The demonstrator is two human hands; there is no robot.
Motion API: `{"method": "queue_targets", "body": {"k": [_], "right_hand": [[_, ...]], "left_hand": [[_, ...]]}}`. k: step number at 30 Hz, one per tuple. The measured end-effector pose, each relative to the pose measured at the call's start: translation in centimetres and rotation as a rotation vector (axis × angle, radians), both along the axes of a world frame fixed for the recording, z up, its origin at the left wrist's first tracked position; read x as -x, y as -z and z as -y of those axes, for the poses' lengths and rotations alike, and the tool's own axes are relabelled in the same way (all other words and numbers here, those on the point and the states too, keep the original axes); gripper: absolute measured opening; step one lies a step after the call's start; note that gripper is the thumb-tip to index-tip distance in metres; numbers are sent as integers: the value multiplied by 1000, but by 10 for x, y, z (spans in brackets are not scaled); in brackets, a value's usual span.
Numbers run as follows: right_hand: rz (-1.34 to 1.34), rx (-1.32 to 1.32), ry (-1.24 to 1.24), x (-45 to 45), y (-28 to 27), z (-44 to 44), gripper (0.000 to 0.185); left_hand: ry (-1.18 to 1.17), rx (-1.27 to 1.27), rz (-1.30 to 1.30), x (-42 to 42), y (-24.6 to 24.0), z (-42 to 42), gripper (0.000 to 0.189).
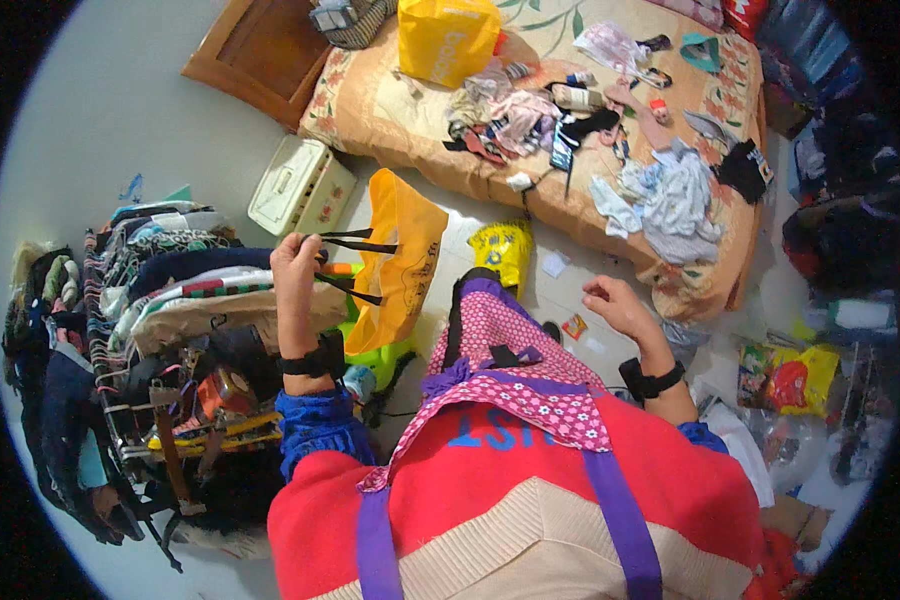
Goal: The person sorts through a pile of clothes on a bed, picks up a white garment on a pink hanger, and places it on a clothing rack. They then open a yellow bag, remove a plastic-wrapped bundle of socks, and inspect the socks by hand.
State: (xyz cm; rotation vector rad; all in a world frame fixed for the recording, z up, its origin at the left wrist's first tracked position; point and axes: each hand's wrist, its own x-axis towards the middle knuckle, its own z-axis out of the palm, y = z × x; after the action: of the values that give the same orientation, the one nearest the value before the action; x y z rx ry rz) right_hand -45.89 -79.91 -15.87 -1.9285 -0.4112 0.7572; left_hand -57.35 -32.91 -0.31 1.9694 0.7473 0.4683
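My left hand (pixel 297 262) grips the black handles of an orange-yellow tote bag (pixel 399 262), which hangs sideways to the right of the hand, over the floor. My right hand (pixel 616 306) is held in the air on the other side, fingers bent and apart, with nothing in it. Beyond both hands, a bed (pixel 570 225) bears a pile of small clothes (pixel 521 124), a heap of pale garments (pixel 675 199), a yellow bag (pixel 448 37) and a phone (pixel 562 154). A yellow plastic bag (pixel 506 251) lies on the floor between bed and apron.
A rack of hanging clothes (pixel 195 300) stands close at the left. A cream lidded box (pixel 300 184) is on the floor by the bed's corner, near a wooden cabinet (pixel 262 60). Packaging (pixel 791 379) and other clutter lie at the right. Paper scraps (pixel 555 262) dot the floor.
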Motion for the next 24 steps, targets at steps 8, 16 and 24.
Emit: {"method": "queue_targets", "body": {"k": [8,16,24], "right_hand": [[-59,-88,240,-63,34,-38,27],[-444,-18,569,-166,59,-187,21],[-444,-208,477,-280,11,-347,23]], "left_hand": [[-246,183,242,-116,2,-126,24],[-149,352,238,-290,38,-279,18],[30,541,285,-463,19,-400,20]]}}
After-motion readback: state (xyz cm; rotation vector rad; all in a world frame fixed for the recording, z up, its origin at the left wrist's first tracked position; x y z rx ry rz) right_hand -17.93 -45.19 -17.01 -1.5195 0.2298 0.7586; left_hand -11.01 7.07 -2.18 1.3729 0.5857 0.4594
